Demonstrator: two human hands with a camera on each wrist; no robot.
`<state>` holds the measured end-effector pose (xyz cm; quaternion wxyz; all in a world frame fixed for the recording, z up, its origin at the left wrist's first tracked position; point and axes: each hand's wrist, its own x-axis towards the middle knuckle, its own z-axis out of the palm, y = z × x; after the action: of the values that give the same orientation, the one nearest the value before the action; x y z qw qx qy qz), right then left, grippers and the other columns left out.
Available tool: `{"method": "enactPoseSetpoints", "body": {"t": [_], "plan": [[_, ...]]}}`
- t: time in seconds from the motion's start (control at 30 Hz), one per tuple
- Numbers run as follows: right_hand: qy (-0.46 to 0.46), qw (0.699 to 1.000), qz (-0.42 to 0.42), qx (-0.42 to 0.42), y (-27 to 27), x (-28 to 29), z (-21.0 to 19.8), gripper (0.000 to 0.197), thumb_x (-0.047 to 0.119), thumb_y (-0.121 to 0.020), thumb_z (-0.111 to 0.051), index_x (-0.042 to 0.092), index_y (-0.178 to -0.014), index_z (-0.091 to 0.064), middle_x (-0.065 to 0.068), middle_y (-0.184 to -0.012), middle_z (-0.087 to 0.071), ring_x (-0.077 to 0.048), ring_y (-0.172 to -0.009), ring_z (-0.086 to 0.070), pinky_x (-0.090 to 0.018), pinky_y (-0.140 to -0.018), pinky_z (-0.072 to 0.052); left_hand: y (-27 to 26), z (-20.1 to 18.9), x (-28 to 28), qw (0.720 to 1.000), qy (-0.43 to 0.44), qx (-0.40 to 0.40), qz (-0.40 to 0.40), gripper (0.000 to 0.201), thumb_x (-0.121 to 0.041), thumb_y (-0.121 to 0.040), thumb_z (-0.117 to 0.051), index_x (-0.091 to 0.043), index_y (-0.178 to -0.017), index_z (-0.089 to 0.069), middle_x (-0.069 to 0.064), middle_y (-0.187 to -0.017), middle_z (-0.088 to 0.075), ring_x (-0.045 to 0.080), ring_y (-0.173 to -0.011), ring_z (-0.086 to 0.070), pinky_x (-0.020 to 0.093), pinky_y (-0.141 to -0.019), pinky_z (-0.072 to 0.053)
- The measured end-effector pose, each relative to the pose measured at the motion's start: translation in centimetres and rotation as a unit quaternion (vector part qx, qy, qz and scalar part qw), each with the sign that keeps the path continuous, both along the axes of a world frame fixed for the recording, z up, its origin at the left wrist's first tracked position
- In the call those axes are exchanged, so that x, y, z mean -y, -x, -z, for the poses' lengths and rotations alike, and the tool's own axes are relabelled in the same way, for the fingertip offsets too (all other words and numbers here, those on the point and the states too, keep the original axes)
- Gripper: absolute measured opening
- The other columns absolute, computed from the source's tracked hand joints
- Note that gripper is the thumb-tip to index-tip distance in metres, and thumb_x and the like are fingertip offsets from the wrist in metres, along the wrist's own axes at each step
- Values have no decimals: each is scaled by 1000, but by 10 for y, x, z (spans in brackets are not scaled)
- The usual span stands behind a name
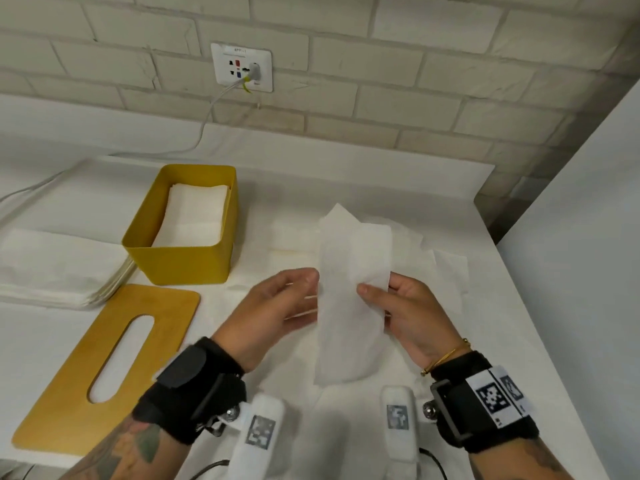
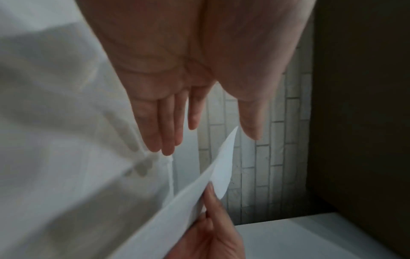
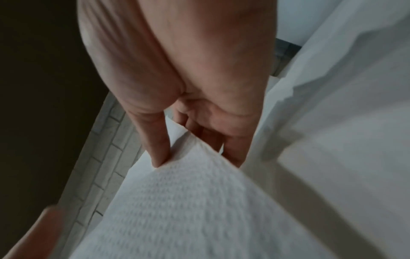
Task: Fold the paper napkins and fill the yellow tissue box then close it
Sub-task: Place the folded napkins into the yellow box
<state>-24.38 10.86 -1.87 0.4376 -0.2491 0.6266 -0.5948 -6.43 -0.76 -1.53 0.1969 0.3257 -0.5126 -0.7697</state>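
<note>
Napkin (image 1: 349,299), a thin embossed strip at frame centre, pinched by the right hand (image 1: 412,317); left hand (image 1: 277,306) flat-fingered beside it; rectangular yellow tissue box (image 1: 180,261) lidless, upper left.

A pale brick wall (image 1: 346,64) with a socket (image 1: 241,68) backs the white counter (image 1: 485,306).

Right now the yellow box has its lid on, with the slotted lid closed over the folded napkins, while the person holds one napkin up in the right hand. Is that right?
Not quite. The yellow box is open: the slotted lid lies flat on the table in front of it, as the head view shows. Folded napkins do sit inside, and the right hand does pinch the napkin.
</note>
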Motion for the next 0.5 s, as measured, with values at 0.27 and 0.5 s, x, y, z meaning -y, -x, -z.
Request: {"method": "enactPoseSetpoints", "body": {"t": [0.27,0.5], "plan": [[-28,997,-77,-11,-44,14,21,27,7,-89,-74,7,-116,-73,-8,-111,-77,-25,-105,-73,-48,-101,-55,7,13,-1,988,-148,-28,-33,46,-31,-96,-59,2,-127,-63,26,-119,-70,41,-108,-69,48,-90,-59],[-143,955,-223,-135,-34,-17,19,10,2,-85,-77,9,-91,-72,-8,-76,-76,-21,-72,-73,-30,-67,-56,-23,22,27,975,-185,-51,-115,49,-36,-98,-56,0,-132,-63,24,-128,-67,39,-119,-65,50,-102,-49]]}}
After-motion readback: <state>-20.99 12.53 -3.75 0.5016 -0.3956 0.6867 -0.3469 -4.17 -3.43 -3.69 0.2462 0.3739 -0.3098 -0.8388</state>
